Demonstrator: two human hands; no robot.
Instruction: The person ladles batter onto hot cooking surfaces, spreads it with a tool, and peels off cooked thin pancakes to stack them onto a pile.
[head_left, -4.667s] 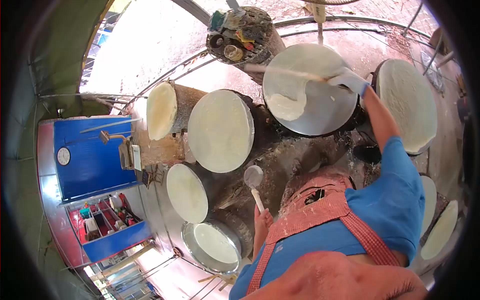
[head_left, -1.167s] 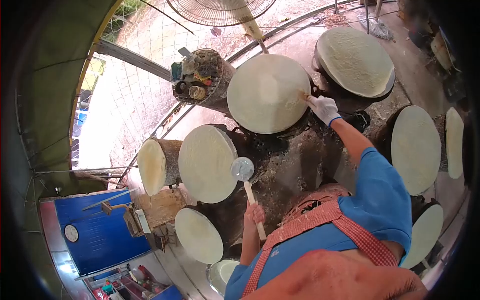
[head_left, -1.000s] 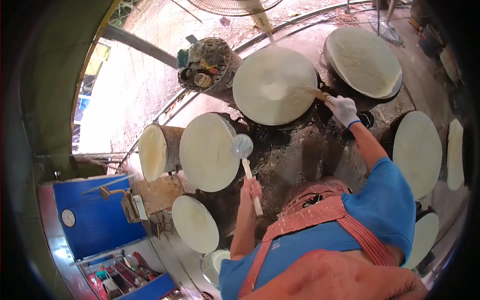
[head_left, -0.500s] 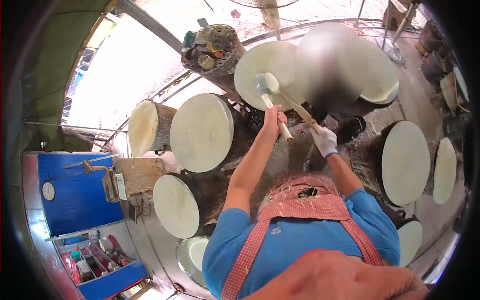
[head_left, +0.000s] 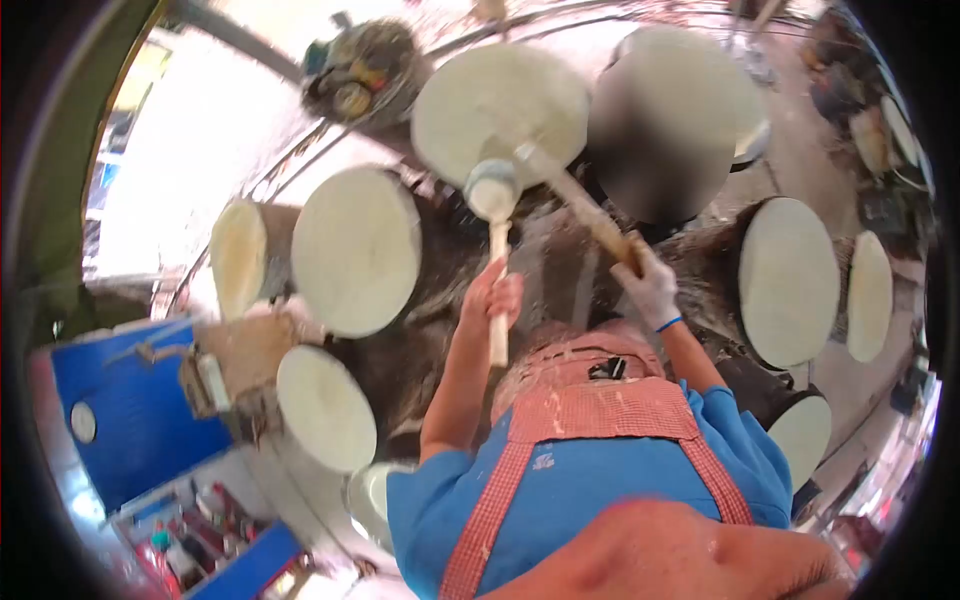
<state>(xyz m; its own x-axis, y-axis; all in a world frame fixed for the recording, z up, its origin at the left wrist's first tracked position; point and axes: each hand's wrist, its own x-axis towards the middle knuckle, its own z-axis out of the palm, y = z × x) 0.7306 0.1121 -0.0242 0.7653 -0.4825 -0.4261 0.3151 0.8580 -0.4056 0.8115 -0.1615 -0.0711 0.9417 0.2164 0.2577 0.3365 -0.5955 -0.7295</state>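
Where the ladle [head_left: 492, 190] hangs: pale-filled cup over the near rim of the far pale disc [head_left: 470, 90]; contact cannot be told.
Left hand [head_left: 493, 297]: bare, fingers wrapped around the ladle's handle.
Right hand [head_left: 652, 286]: gloved, gripping the wooden paddle [head_left: 583, 208], its tip over the same disc.
Ladle cup: if tilted, could spill past the rim.
Paddle tip: close to the cup; an inward swing could knock it.
Between handles: open wedge, widening nearward; left disc [head_left: 357, 250] limits leftward swings.
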